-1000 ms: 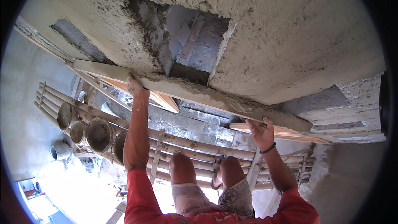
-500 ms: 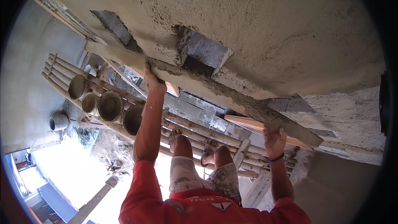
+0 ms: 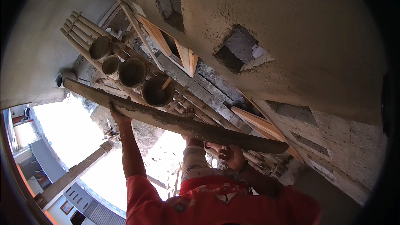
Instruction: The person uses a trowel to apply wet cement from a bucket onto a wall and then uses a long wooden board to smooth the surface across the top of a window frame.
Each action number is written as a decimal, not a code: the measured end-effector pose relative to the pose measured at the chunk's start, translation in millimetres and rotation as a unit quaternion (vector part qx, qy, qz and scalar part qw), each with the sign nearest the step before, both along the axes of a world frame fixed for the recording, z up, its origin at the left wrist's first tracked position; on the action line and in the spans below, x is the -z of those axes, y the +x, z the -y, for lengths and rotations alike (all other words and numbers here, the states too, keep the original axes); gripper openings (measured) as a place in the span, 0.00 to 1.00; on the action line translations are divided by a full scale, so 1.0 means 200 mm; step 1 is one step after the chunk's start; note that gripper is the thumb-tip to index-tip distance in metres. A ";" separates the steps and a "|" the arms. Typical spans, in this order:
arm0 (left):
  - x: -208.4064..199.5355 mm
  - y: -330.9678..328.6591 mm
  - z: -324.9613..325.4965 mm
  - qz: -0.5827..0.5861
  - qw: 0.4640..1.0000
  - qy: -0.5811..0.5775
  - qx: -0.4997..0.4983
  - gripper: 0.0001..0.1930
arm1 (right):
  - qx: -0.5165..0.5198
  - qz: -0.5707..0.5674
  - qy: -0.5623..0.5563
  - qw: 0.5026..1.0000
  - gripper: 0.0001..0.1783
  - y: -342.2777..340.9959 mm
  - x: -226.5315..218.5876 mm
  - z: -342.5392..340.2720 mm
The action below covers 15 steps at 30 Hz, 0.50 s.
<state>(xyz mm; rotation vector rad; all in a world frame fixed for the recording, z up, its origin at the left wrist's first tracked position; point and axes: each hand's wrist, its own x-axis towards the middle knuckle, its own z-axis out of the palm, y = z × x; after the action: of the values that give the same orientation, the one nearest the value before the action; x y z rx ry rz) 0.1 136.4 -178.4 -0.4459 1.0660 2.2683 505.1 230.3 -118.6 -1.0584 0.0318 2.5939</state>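
A long plank [image 3: 175, 121], its edge caked with grey mortar, lies across the view in front of me, apart from the plastered wall [image 3: 291, 37]. My left hand [image 3: 121, 114] grips its lower edge toward the left end, the thumb showing past the edge. Closer to the plank's right end, my right hand [image 3: 233, 157] is closed against its lower edge with curled fingers. Square recesses open in the wall, among them a rough-edged hole [image 3: 239, 48] baring grey block.
Below me runs a scaffold of poles [image 3: 77, 37] bearing several mortar buckets [image 3: 132, 71]; a wooden handle sticks out of one. Wooden frames [image 3: 183, 56] stand at the wall's foot. A wooden beam [image 3: 75, 174] crosses the bright lower area at left.
The plank has come away from the wall, back toward me and to the left, with both hands on it. My view has turned, showing more of the wall's recesses and the buckets.
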 end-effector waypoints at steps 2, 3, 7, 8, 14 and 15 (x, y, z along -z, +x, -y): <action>-0.09 -0.13 0.28 -0.036 0.998 -0.032 -0.025 0.24 | -0.058 0.007 -0.026 0.998 0.17 -0.20 -0.04 -0.01; -0.15 -0.17 0.38 -0.044 0.997 -0.044 -0.036 0.24 | -0.079 -0.012 -0.029 0.996 0.17 -0.27 0.00 -0.01; -0.38 -0.32 0.79 -0.101 0.984 -0.092 -0.111 0.21 | -0.141 -0.074 -0.034 0.987 0.19 -0.58 0.10 0.02; -0.43 -0.30 0.80 -0.110 0.972 -0.160 -0.133 0.20 | -0.148 -0.082 -0.039 0.985 0.19 -0.66 0.14 0.01; -0.70 -0.35 1.55 -0.208 0.916 -0.258 -0.226 0.26 | -0.272 -0.134 -0.021 0.953 0.25 -1.17 0.34 0.14; -0.74 -0.32 1.59 -0.178 0.931 -0.194 -0.253 0.25 | -0.289 -0.126 -0.025 0.949 0.25 -1.24 0.36 0.15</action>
<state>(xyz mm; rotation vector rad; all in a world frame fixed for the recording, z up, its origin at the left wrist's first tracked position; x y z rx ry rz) -64.3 -180.9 -30.4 -0.5269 1.7736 2.6513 256.7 199.7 -189.7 -0.8324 -0.1804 3.2604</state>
